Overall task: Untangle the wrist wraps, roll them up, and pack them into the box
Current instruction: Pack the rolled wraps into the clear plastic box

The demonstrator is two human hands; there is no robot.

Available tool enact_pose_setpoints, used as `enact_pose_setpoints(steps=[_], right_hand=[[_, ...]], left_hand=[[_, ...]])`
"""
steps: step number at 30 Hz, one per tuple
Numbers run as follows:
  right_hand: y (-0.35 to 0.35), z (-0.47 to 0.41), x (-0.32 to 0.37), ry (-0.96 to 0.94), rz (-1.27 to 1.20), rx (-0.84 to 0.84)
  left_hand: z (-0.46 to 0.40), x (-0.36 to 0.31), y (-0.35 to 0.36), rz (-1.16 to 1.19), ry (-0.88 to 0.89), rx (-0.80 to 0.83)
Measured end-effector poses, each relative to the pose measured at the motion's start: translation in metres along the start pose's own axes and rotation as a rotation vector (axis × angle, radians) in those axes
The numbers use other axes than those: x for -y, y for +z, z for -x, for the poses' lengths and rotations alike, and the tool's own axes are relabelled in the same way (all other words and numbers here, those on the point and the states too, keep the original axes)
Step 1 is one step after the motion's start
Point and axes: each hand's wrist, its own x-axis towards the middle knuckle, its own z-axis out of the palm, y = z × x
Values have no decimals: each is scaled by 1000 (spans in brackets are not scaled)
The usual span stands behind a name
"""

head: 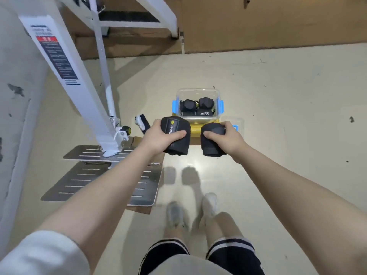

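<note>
black fabric, wound tight, makes up both rolled wrist wraps held out over the pale floor (pixel 278 96). the left roll (pixel 175 135) is a thick cylinder with a small yellow diamond mark and pale lettering running along its side. the right roll (pixel 213 139) is plain black, with a band edge showing near its lower end.

the left hand (pixel 156 136) grips the left roll from its outer side, thumb curled across the front and fingers wrapped behind. the right hand (pixel 231 136) grips the right roll the same way from the other side, thumb across the front. the two rolls sit side by side between the hands, near each other but apart.

each roll's long axis runs roughly away from the person, the far ends tipped toward the box (pixel 197 104).

the box is clear plastic with blue clips, on the floor just beyond the hands, resting on something yellow (pixel 195 131). inside it lie more black rolled wraps (pixel 196 108), one showing white lettering. a clear lid (pixel 237 123) lies just right of the box, partly hidden by the right hand.
</note>
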Motion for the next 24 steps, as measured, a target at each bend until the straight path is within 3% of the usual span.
enact_pose_setpoints(steps=[12,19,24], right_hand=[[-38,-221,16,23,186,20],[-37,-341,-22,-109,495,10],[-17,-411,-59,-182,369,-46]], left_hand=[[-202,-38,42,-118,-75,-5],[-349,-16,96,-869,355,177],[-416,32,133,-1073,500,340]])
